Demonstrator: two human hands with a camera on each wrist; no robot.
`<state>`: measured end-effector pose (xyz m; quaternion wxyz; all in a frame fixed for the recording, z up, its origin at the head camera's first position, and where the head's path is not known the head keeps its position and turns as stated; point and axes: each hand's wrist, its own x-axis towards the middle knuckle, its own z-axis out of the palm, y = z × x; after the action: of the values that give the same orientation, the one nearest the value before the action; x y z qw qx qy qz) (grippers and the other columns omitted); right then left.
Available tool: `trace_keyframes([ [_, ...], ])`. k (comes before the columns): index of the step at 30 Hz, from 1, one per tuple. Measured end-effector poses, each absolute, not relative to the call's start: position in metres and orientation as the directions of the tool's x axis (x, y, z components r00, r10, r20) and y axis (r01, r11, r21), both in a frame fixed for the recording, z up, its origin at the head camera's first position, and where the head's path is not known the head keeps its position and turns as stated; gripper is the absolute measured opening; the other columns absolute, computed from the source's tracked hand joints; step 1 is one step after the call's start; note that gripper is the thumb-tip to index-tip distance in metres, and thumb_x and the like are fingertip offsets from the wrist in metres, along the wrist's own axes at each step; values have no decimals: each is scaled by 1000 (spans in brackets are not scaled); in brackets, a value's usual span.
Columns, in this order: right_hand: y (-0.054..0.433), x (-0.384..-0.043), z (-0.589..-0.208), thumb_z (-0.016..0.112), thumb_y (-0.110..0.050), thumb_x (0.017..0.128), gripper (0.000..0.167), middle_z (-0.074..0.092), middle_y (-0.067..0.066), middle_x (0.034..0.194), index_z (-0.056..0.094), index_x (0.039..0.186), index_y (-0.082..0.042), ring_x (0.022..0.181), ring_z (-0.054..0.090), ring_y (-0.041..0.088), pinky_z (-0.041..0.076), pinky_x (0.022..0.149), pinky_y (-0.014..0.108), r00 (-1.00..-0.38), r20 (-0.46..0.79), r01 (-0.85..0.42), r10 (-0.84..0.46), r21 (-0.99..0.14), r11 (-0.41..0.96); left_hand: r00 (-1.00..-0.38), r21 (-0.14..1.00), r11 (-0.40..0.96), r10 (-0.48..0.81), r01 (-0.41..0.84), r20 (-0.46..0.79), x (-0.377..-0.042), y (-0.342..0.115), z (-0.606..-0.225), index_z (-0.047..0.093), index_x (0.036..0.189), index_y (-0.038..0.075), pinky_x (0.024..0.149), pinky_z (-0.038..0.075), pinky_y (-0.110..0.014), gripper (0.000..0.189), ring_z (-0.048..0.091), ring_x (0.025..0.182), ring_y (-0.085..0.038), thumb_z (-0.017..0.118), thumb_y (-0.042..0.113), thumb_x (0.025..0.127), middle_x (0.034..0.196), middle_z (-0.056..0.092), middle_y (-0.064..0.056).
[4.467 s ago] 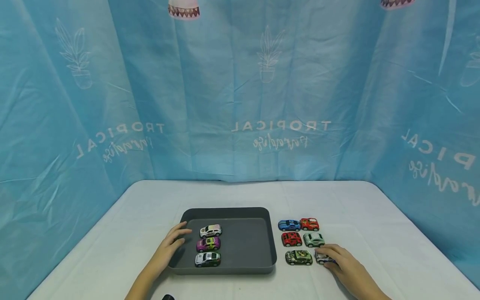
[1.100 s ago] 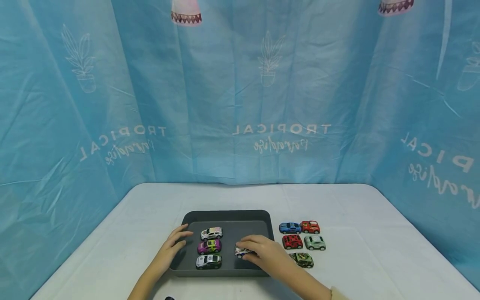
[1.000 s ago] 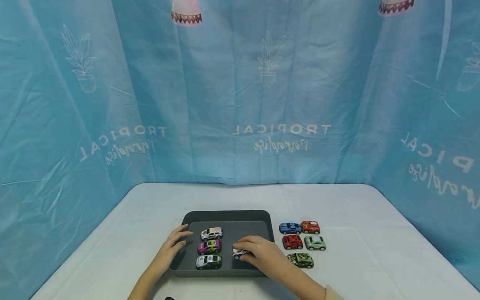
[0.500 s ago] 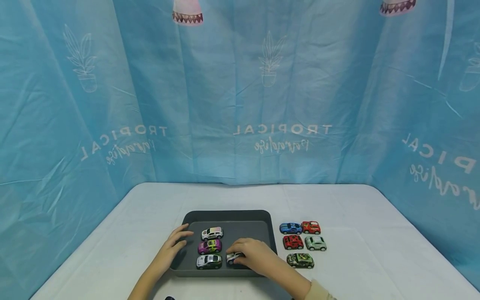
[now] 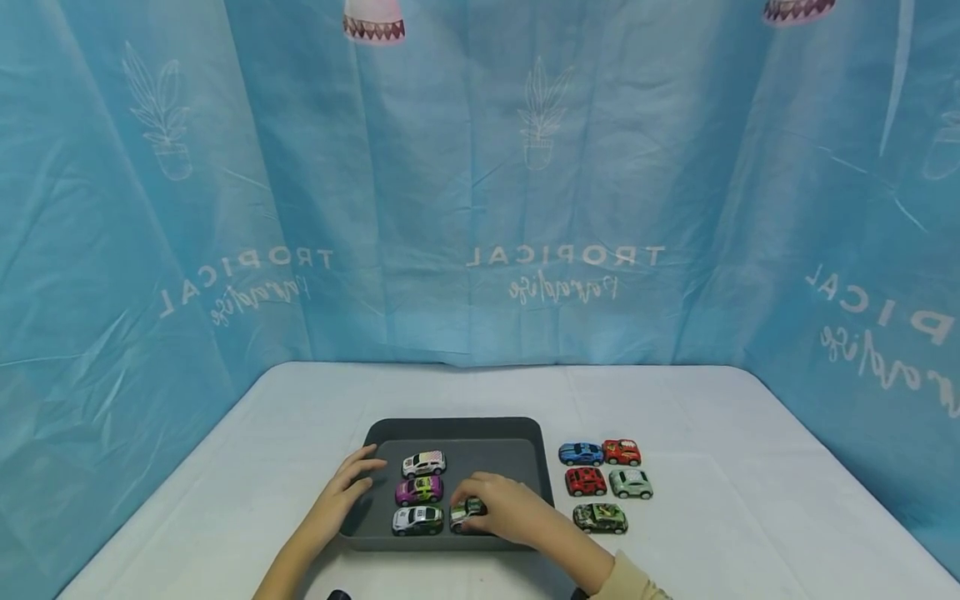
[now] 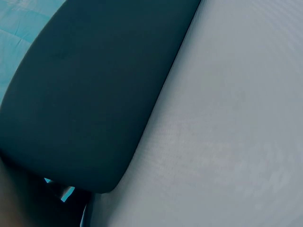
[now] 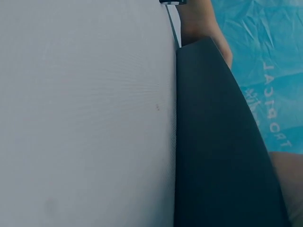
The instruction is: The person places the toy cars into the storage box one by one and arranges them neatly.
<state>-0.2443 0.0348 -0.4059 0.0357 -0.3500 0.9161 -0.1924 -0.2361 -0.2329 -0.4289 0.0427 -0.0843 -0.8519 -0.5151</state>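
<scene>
My right hand [image 5: 501, 504] reaches over the dark grey tray [image 5: 450, 543] and pinches a toy car [image 5: 465, 515], mostly covered by the fingers, low in the tray. Just left of it stands a white-and-green toy car [image 5: 417, 521]. Behind that one, a purple toy car [image 5: 419, 490] and a white toy car [image 5: 423, 463] form a column. My left hand [image 5: 337, 500] lies over the tray's left rim with relaxed fingers. Both wrist views show mostly the tray's outer wall [image 7: 213, 132] and the white cloth; the held car is hidden there.
On the white table [image 5: 712, 517] right of the tray stand a blue car [image 5: 581, 454], a red car [image 5: 622, 452], a darker red car [image 5: 585, 482], a pale green car [image 5: 631, 483] and a camouflage car [image 5: 600, 518]. A blue curtain [image 5: 480, 208] surrounds the table.
The right hand has carried a toy car from the table's right group leftward into the tray, then nearer the front, beside the white-and-green car. The left hand has stayed at the rim.
</scene>
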Motion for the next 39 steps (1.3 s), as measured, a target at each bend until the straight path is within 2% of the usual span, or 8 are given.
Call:
trace_keyframes([
  [8, 38, -247, -407, 64, -36, 81, 26, 59, -17, 102, 60, 107, -32, 93, 58, 3, 50, 69, 25, -770, 51, -593, -636, -427, 683, -982, 870, 455, 103, 187, 157, -236, -232, -426, 55, 120, 3, 105, 10, -67, 31, 10, 138, -42, 41, 10, 93, 147, 25, -14],
  [13, 42, -245, -408, 62, -40, 82, 29, 59, -17, 105, 59, 109, -32, 100, 58, 5, 51, 79, 34, -778, 58, -584, -626, -436, 685, -983, 875, 449, 94, 181, 155, -234, -231, -430, 56, 118, 2, 106, 12, -66, 31, 12, 137, -42, 41, 9, 92, 146, 27, -15],
  [15, 45, -243, -407, 60, -39, 84, 26, 59, -17, 106, 60, 110, -32, 100, 58, 5, 51, 79, 36, -778, 69, -586, -624, -439, 682, -983, 876, 446, 90, 182, 158, -234, -231, -431, 56, 118, 2, 106, 13, -65, 30, 12, 137, -42, 42, 9, 92, 146, 27, -16],
  [21, 55, -240, -404, 52, -28, 91, 22, 62, -12, 108, 60, 111, -27, 100, 59, 8, 52, 80, 31, -765, 188, -630, -616, -418, 654, -984, 879, 442, 89, 181, 157, -234, -232, -431, 56, 117, 3, 107, 14, -64, 30, 12, 138, -42, 42, 9, 92, 146, 27, -15],
  [26, 63, -238, -403, 52, -21, 91, 23, 63, -8, 108, 61, 112, -22, 98, 61, 12, 53, 78, 29, -733, 342, -680, -588, -349, 644, -984, 878, 446, 90, 175, 151, -234, -233, -429, 56, 119, 4, 107, 13, -64, 30, 12, 138, -42, 42, 10, 92, 147, 27, -14],
  [31, 73, -236, -402, 55, -20, 89, 25, 64, -8, 109, 62, 112, -20, 100, 62, 12, 52, 84, 34, -702, 465, -697, -540, -291, 655, -985, 874, 454, 89, 174, 150, -235, -233, -428, 55, 119, 4, 107, 13, -64, 31, 11, 138, -41, 41, 10, 93, 147, 26, -14],
  [39, 93, -230, -403, 60, -25, 86, 32, 63, -5, 115, 60, 118, -20, 108, 58, 15, 45, 94, 45, -729, 538, -634, -423, -298, 714, -984, 873, 455, 83, 176, 155, -236, -232, -429, 56, 119, 4, 107, 12, -64, 31, 12, 138, -41, 42, 9, 92, 146, 27, -14],
])
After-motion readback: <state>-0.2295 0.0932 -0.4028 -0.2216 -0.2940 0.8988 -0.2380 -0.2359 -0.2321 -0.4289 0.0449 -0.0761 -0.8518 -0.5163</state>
